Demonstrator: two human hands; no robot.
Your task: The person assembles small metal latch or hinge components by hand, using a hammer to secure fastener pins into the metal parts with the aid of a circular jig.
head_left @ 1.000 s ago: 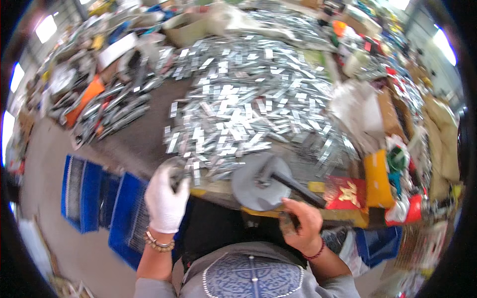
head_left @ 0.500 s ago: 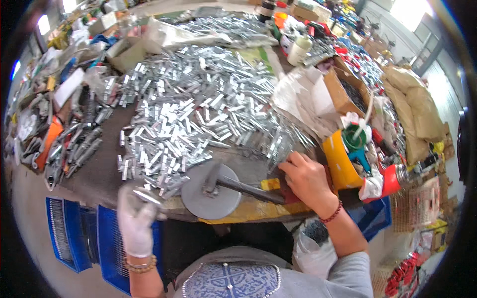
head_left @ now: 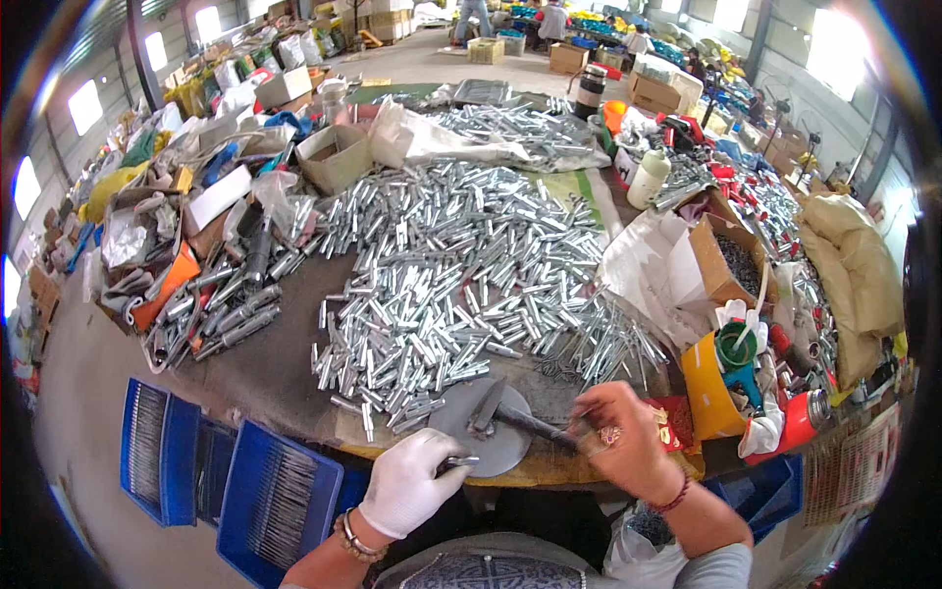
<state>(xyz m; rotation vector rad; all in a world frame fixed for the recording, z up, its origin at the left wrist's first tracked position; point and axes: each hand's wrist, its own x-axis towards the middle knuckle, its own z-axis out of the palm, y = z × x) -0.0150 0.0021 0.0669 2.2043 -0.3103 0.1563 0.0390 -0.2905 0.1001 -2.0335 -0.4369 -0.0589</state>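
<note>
While the gloved left hand (head_left: 410, 483) pinches a small metal sleeve (head_left: 459, 461) at the round steel plate (head_left: 481, 441) | bare right hand (head_left: 623, 442) clenched on the hammer handle (head_left: 538, 426) (strike squarely) | sleeve pile (head_left: 442, 265) beyond.

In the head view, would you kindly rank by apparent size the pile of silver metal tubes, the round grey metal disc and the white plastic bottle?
Largest to smallest:
1. Pile of silver metal tubes
2. Round grey metal disc, though it sits nearest the camera, so it may look enlarged
3. White plastic bottle
</note>
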